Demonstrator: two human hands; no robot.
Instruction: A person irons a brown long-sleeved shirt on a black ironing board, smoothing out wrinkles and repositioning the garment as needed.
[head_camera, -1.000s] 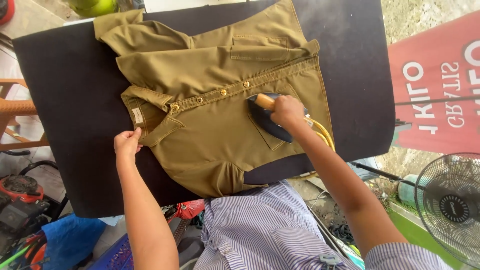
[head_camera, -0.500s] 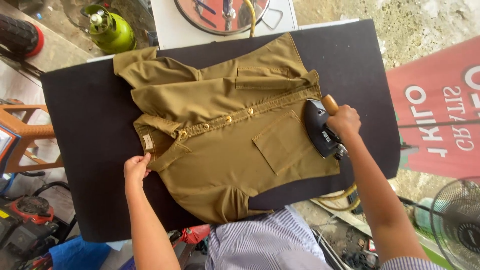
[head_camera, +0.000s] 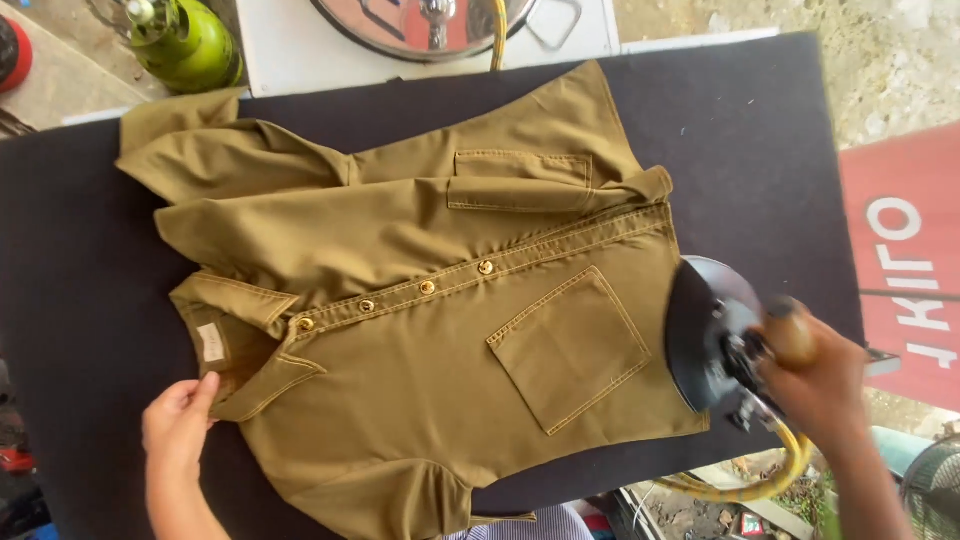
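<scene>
Two hands are working an olive shirt (head_camera: 420, 330) lying flat across the dark board (head_camera: 760, 130). The right hand (head_camera: 825, 385), at four o'clock, is gripping the iron (head_camera: 712, 345) with fingers wrapped round its handle. The left hand (head_camera: 178, 425), at eight o'clock, is pressing extended fingers beside the collar (head_camera: 262, 385).

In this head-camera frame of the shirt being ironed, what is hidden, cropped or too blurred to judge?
- Right hand: motion-blurred around the wooden handle, so finger placement is unclear.
- Iron: tilted, underside facing the camera; contact with the olive shirt cannot be judged.
- Yellow hose: runs off below the black board.
- Metal lid and green cylinder: cut by the top edge.
- Collar label: too small to read.
- Left hand: forearm cropped at the bottom.
</scene>
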